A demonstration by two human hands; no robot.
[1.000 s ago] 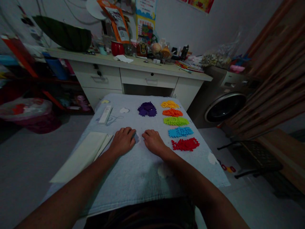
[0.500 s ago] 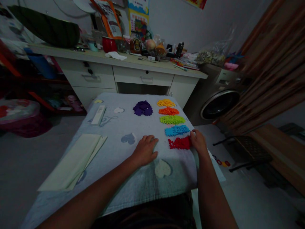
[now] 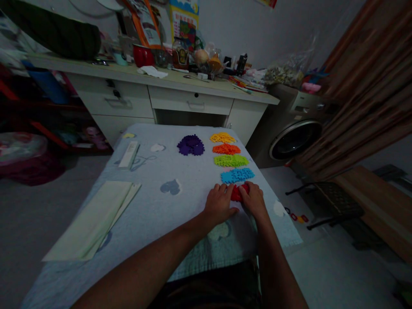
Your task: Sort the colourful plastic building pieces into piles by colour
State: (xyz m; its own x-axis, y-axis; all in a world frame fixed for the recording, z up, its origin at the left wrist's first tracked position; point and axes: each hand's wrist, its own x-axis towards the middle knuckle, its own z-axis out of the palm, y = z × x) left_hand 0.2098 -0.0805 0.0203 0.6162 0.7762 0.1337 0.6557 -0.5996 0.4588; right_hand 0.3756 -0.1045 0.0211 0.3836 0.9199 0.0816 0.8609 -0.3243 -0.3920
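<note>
A pile of small red plastic pieces [image 3: 236, 194] lies on the cloth-covered table, squeezed in from both sides. My left hand [image 3: 219, 201] is flat at its left edge, fingers stretched and thumb apart, fingertips touching the pieces. At the right end, my right hand [image 3: 254, 199] has its fingers bent over the pile and its thumb pressed on it. Both hands partly hide the red pieces. Just beyond them is a row of blue pieces [image 3: 237, 175], then green pieces [image 3: 231, 161], orange pieces [image 3: 226, 148] and yellow pieces [image 3: 222, 137].
A purple pile of pieces [image 3: 191, 145] sits left of the rows. On the table's left side are a slim white box [image 3: 129, 155] and a folded pale sheet [image 3: 93, 219]. Behind stands a cluttered white desk [image 3: 189, 103], with a washing machine [image 3: 294, 128] to its right.
My left hand has moved right to the red pile. My right hand has shifted left and inward, and the red pieces are now bunched into a shorter heap. The view has shifted slightly.
</note>
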